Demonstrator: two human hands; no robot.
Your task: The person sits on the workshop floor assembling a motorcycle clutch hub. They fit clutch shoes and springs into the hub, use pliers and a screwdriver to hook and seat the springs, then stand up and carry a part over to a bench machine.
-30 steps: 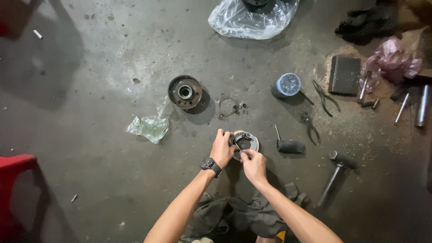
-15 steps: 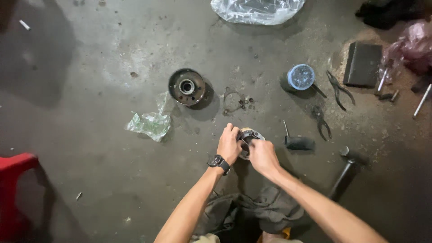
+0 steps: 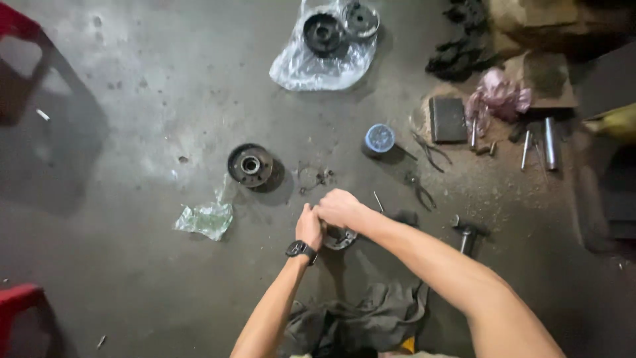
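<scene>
Both my hands are on a small round metal part [image 3: 342, 238] lying on the concrete floor in front of me. My left hand [image 3: 309, 225], with a black watch on the wrist, grips its left side. My right hand [image 3: 339, 207] is closed over its top and hides most of it. A dark round hub with a centre bearing [image 3: 250, 165] lies a little beyond my left hand. A thin wire clip or ring [image 3: 313, 178] lies just past my right hand.
A crumpled clear plastic bag [image 3: 207, 218] lies left of my hands. A plastic sheet with two dark discs [image 3: 324, 46] is farther off. A blue tin [image 3: 379, 138], pliers [image 3: 421, 189], a hammer [image 3: 466, 234], metal rods [image 3: 549, 142] and rags lie to the right. Red stools stand at left.
The view has shifted, so the far plastic sheet and its discs show. My right hand has moved from the part's right side up over its top. My left hand keeps its hold.
</scene>
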